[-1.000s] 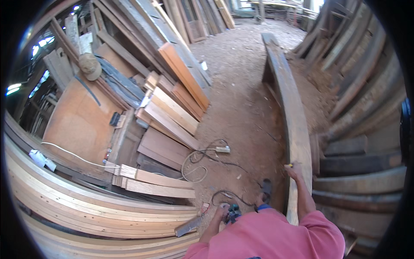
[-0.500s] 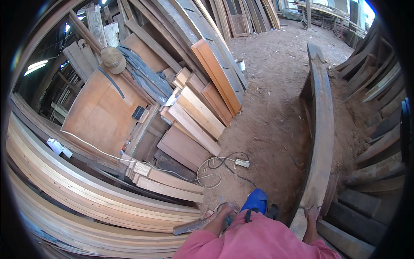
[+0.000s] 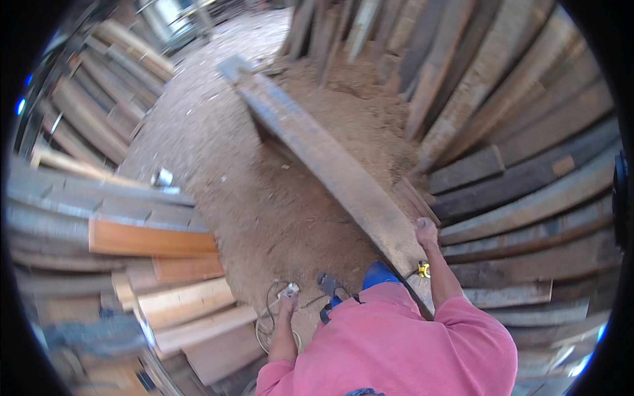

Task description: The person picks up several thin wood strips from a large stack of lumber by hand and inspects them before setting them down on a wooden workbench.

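Note:
My right hand is closed in a loose fist at the right edge of a long weathered plank, which stands raised like a bench. What its fingers hold, if anything, is hidden. Just below that hand, by my forearm, a yellow and black tape measure sits on the plank's near end. My left hand hangs low on the left, its fingers blurred. It overlaps a small white block, which looks like a power socket with a cable, and I cannot tell whether the hand touches it.
Pale and reddish boards lie stacked at the left, below an orange-brown board. Dark timbers lean and lie along the right. A white tin stands on the dirt floor. A pale cable loops near my left hand.
My view has swung right, so the plank now slants across the middle. My right hand appears farther up from the lower edge, and the yellow tape measure has come into view.

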The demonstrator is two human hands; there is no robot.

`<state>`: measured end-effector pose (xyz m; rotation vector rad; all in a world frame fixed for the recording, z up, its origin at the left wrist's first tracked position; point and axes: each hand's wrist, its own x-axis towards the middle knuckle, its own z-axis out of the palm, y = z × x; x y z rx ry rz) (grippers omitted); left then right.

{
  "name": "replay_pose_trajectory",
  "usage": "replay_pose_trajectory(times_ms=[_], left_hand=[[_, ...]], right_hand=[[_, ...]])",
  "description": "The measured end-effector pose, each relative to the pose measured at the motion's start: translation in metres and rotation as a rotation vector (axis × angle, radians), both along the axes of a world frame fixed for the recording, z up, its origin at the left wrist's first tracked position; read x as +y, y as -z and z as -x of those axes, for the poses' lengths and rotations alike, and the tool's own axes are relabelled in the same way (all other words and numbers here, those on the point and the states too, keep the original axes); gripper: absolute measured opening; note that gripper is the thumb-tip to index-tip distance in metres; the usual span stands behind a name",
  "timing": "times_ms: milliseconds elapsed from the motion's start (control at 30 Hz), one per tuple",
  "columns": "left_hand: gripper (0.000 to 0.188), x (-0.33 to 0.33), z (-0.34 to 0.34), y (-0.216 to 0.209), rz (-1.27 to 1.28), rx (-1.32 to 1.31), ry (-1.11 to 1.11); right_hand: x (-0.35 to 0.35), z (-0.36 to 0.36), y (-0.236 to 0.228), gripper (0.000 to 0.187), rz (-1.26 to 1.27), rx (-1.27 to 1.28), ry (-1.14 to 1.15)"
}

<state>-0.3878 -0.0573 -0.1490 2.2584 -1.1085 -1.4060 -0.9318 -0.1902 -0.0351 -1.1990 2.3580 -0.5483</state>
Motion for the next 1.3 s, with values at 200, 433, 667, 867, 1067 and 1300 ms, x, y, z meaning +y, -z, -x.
replay_pose_trajectory(times_ms=[200,433,667,867,1067,1300], left_hand=[[0.049,-0.217,0.024,-0.060,0.233,-0.230,0.311],[0.069,-0.374,0.203,-0.133,0.512,-0.479,0.653],[0.082,-0.451,0.315,-0.045,0.495,-0.775,0.643],[0.085,-0.476,0.354,-0.063,0.408,-0.933,0.674],[0.083,-0.479,0.348,-0.043,0.412,-0.865,0.657],[0.082,-0.481,0.348,-0.044,0.469,-0.790,0.659]], right_hand=[[-0.007,0.021,0.037,0.026,0.203,-0.030,0.235],[-0.044,0.088,0.118,0.022,0.161,-0.706,0.473],[-0.185,0.123,0.178,0.025,-0.112,-0.436,0.441],[-0.282,0.180,0.269,0.074,-0.238,-0.318,0.614],[-0.356,0.228,0.322,0.093,-0.049,-0.512,0.735],[-0.363,0.212,0.311,0.067,-0.025,-0.483,0.813]])
